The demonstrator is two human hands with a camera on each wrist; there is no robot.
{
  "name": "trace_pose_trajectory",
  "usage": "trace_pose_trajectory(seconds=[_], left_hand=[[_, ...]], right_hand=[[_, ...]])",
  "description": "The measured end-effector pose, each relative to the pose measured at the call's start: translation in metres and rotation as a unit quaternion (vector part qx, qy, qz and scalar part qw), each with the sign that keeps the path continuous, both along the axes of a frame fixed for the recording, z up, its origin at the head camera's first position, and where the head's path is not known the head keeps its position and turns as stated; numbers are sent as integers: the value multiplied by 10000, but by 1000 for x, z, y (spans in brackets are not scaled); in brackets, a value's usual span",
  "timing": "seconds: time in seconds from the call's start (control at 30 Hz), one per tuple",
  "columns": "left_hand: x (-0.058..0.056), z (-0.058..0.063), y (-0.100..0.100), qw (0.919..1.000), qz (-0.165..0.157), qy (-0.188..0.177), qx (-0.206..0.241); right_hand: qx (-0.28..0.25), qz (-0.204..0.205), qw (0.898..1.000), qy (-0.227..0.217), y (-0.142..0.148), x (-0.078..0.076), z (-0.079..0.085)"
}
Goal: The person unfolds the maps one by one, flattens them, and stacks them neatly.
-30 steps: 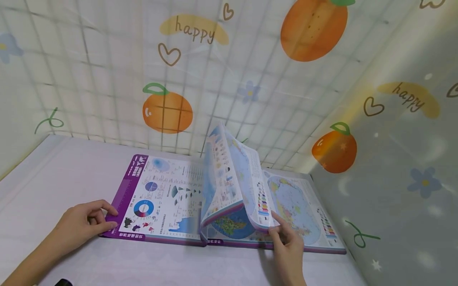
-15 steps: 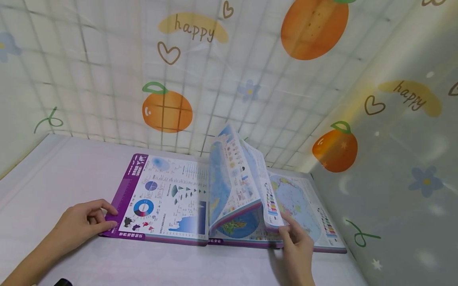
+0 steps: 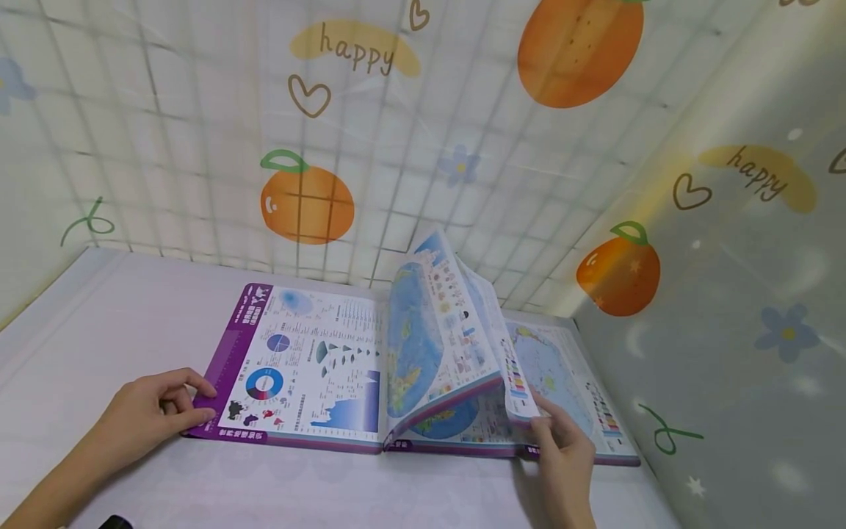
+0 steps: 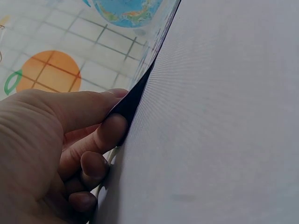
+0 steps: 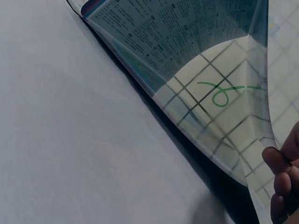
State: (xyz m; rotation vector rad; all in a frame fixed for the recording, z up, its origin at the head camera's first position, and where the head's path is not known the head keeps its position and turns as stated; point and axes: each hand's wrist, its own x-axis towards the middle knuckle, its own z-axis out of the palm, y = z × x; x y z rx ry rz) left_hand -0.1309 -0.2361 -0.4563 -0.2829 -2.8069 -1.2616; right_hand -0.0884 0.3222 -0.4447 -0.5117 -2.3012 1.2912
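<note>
A folding world map [image 3: 291,345] with a purple border lies partly unfolded in the head view. Its left panel, printed with charts, is flat, while a middle fold [image 3: 413,338] stands up like a tent. My left hand [image 3: 148,408] pinches the purple left edge near the front corner; the left wrist view shows thumb and forefinger on that dark corner [image 4: 131,102]. At the right, my right hand [image 3: 567,459] pinches the front corner of the raised fold. In the right wrist view its fingertips [image 5: 275,160] grip the glossy sheet's edge; much of that hand is out of frame.
The map lies on a pale cloth-covered table [image 3: 264,488]. Behind and to the right stand curtain walls [image 3: 410,125] printed with oranges, hearts and flowers. A small black object [image 3: 117,522] sits at the bottom edge near my left forearm.
My right hand has moved right, drawing the corner of the raised fold along with it. The upright panels lean farther right and more of the blue map on them shows. My left hand stays put.
</note>
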Motion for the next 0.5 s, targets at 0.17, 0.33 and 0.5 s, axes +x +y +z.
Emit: trace_pose_trajectory(seconds=[0.17, 0.33, 0.5], left_hand=[[0, 0, 0, 10000, -6, 60, -8], [0, 1, 0, 10000, 22, 33, -57], [0, 1, 0, 10000, 11, -25, -32]], right_hand=[[-32, -85, 9999, -64, 6, 0, -1], [-55, -153, 9994, -299, 11, -1, 1], [-110, -133, 9988, -457, 15, -1, 0]])
